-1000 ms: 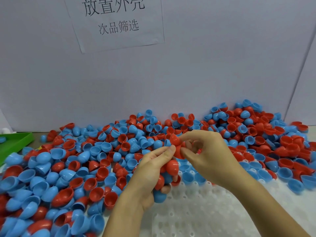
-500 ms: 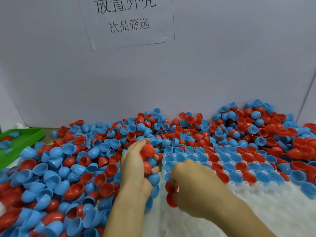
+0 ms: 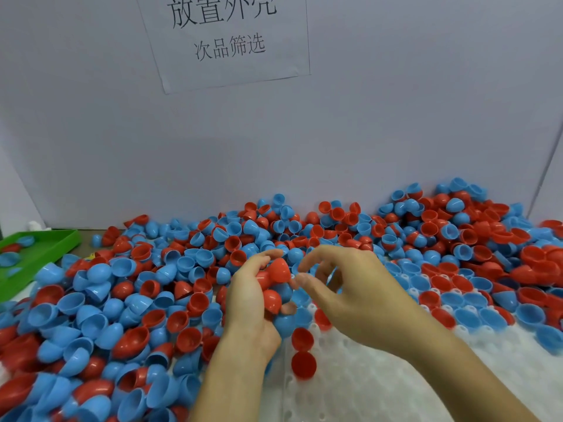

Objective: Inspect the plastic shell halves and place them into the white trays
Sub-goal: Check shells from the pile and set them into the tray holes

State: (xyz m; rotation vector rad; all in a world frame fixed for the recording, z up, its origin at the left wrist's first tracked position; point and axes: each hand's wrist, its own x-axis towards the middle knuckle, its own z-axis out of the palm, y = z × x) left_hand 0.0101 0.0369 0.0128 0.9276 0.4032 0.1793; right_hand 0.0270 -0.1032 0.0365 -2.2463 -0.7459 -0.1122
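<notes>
- The grey wall (image 3: 396, 117) fills the upper half; a paper sign (image 3: 225, 41) is fixed on it, and the top edge of the frame cuts off its upper line of characters.
- The pile of shell halves (image 3: 122, 300), red and blue, lies from the left edge to the right edge and covers the surface under it almost fully; many halves are blurred at the lower left.
- The white tray (image 3: 350, 391) lies at the lower right. Its far part is hidden under shells, and its pockets are hard to make out because of blur.
- The green tray (image 3: 45, 248) is cut off by the left edge; a few shells lie inside.
- The left hand (image 3: 253, 300) grasps a bunch of red and blue shells (image 3: 274, 287); how many, I cannot tell.
- The right hand (image 3: 344, 287) is released, fingers loosely bent, holding nothing, its fingertips just beside the bunch.
- Two red halves (image 3: 303, 351) sit in the white tray below the hands, hollow side up.
</notes>
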